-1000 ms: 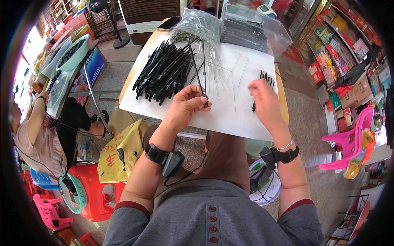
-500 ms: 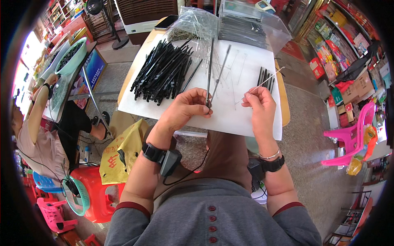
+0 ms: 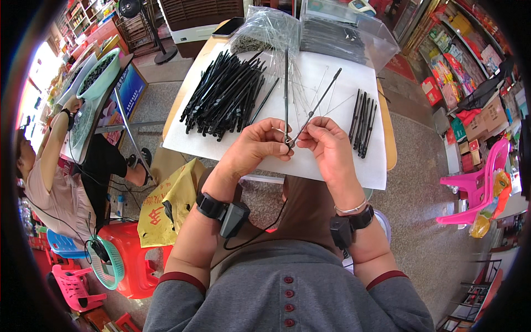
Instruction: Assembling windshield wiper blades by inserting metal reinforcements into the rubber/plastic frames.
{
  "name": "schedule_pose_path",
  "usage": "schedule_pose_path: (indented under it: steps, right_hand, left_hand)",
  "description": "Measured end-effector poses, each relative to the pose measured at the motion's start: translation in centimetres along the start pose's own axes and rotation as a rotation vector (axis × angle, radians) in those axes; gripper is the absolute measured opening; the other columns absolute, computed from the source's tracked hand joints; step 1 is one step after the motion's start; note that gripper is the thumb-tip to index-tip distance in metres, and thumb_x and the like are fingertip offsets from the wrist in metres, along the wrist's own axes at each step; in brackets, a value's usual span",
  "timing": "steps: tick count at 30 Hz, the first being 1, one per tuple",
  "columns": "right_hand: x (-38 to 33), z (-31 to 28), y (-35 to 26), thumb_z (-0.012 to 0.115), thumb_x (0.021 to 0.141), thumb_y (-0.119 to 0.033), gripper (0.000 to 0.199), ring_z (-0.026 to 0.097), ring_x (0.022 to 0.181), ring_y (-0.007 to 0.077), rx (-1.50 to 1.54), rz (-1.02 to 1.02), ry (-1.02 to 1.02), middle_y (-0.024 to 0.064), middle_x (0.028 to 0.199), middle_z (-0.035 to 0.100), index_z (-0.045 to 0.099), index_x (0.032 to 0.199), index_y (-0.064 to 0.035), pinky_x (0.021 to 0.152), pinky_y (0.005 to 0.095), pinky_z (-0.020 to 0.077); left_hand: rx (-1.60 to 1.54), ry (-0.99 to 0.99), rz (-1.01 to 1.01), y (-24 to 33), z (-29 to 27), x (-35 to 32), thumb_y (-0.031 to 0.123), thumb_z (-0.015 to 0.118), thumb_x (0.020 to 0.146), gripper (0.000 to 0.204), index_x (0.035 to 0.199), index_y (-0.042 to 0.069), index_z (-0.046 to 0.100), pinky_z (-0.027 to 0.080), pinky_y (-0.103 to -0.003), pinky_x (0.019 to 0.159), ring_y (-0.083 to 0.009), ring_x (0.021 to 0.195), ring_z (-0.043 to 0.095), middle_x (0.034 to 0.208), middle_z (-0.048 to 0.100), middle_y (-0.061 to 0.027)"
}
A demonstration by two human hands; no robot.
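My left hand (image 3: 260, 145) is closed, thumb against fingers, on the lower end of a thin black rod (image 3: 286, 91) standing nearly upright. A second black rod (image 3: 326, 94) slants up to the right from the same fingertips. Close beside it my right hand (image 3: 327, 145) is pinched, its fingertips near the rods' lower ends. A thin metal wire (image 3: 342, 103) sticks out past the right fingers; their grip hides the rest. To the left lies a big heap of black rods (image 3: 224, 97). Several more black rods (image 3: 362, 124) lie in a row to the right.
The white sheet (image 3: 354, 171) covers the wooden table. Fine wires (image 3: 319, 83) lie on it. At its far side are a clear plastic bag (image 3: 264, 30) and a transparent bin (image 3: 381, 41) of dark rods. Another person (image 3: 52, 177) sits at left. A pink chair (image 3: 478, 185) stands right.
My right hand has moved left with the wire, bringing it against my left fingertips. The slanted black rod now leans farther right. My left hand keeps its grip.
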State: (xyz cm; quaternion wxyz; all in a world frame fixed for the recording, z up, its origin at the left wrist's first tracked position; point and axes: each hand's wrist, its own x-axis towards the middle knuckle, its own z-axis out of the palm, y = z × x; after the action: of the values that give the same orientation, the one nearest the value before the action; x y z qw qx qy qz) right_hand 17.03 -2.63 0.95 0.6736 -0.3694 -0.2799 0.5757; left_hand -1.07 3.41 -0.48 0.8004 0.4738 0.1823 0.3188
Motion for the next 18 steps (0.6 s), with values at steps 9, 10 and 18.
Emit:
schedule_pose_path:
  steps: [9, 10, 18]
  right_hand:
    - [0.17, -0.15, 0.32, 0.055, 0.087, -0.003, 0.007, 0.063, 0.072, 0.0175, -0.011, 0.015, 0.001, 0.0098, 0.084, 0.062, 0.055, 0.093, 0.0003, 0.065, 0.0305, 0.0553]
    - [0.22, -0.18, 0.28, 0.055, 0.087, -0.003, 0.008, 0.063, 0.071, 0.0176, -0.012, 0.027, 0.007, 0.0099, 0.084, 0.062, 0.055, 0.094, 0.0006, 0.065, 0.0305, 0.0553]
    - [0.54, -0.55, 0.33, 0.056, 0.085, -0.005, 0.011, 0.062, 0.068, 0.0162, -0.091, 0.094, 0.021, 0.0086, 0.082, 0.062, 0.055, 0.095, 0.0010, 0.061, 0.0291, 0.0546]
  left_hand:
    - [0.040, -0.010, 0.005, -0.15, -0.06, 0.04, -0.008, 0.064, 0.079, 0.033, 0.109, 0.002, 0.055, 0.054, -0.030, 0.073, -0.0178, 0.081, 0.065, 0.090, 0.065, -0.0095]
    - [0.045, -0.014, 0.004, -0.10, 0.05, 0.06, -0.008, 0.064, 0.079, 0.032, 0.108, 0.002, 0.055, 0.054, -0.030, 0.073, -0.0173, 0.081, 0.065, 0.090, 0.065, -0.0094]
    - [0.110, -0.040, 0.010, -0.08, 0.11, 0.00, -0.007, 0.065, 0.078, 0.031, 0.107, 0.001, 0.056, 0.054, -0.029, 0.074, -0.0156, 0.081, 0.065, 0.089, 0.065, -0.0077]
